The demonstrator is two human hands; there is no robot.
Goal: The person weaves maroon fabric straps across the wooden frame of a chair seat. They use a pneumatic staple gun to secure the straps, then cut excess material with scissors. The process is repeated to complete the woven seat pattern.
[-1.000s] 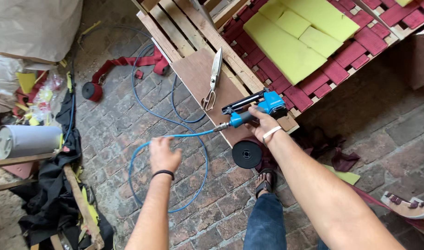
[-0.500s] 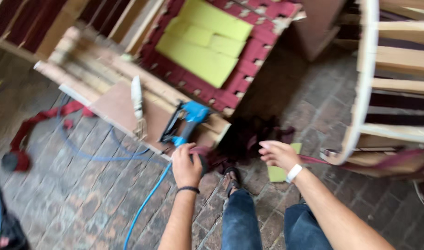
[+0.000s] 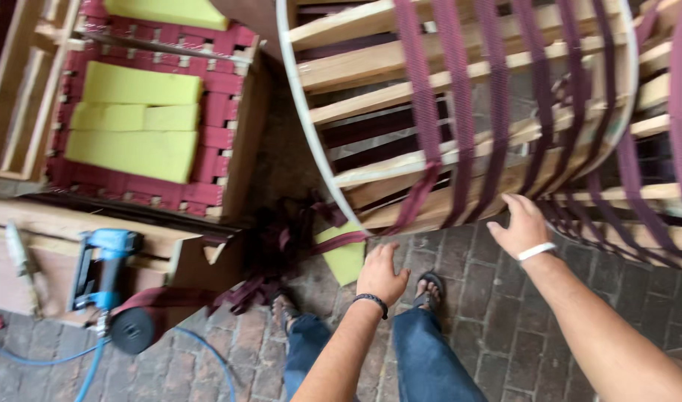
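Note:
My left hand is open, fingers spread, above a loose maroon strap end and a yellow-green foam piece on the brick floor. My right hand is open too, reaching toward the lower edge of a rounded wooden chair frame wrapped in maroon webbing straps. Neither hand holds anything. A blue pneumatic stapler lies on a wooden board at the left, beside a dark webbing roll.
A seat frame with woven red webbing carries yellow foam pads at upper left. A blue air hose runs along the brick floor. A heap of maroon webbing lies by my sandalled feet.
My view has swung right, away from the stapler to the chair frame. My right hand let go of the stapler; both hands now reach open toward the frame.

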